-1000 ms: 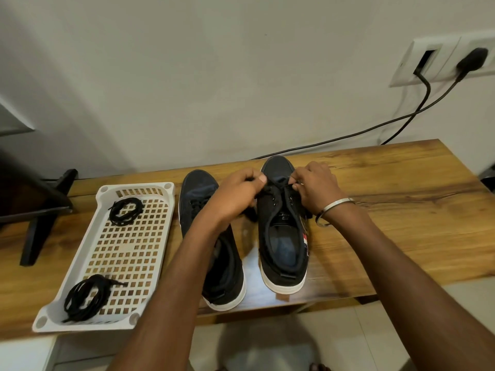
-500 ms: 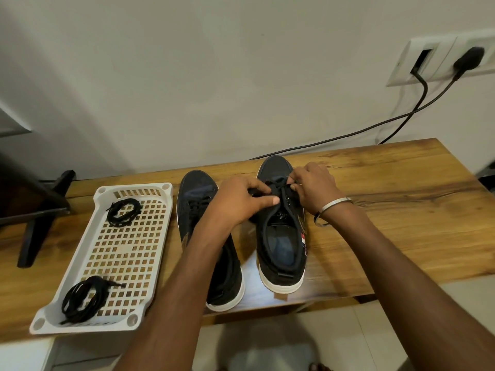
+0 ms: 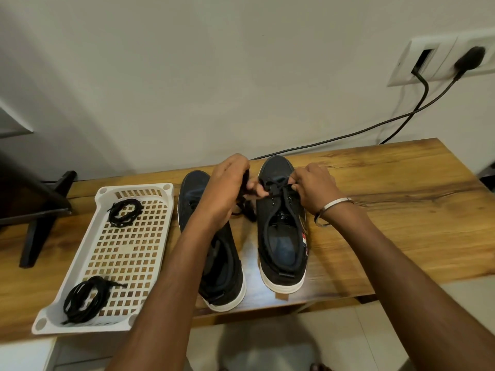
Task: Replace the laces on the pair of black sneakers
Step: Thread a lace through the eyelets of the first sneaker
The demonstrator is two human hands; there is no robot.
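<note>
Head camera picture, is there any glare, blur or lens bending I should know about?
Head view: a pale glare patch sits on the table between the two sneakers' heels; the wide lens bows the table's edges and the wall socket; the left hand and right hand look slightly soft around the lace.

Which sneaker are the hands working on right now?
The right sneaker, farther from the white tray. Both hands, left and right, pinch its lace near the toe. The left sneaker lies untouched under the left forearm.
</note>
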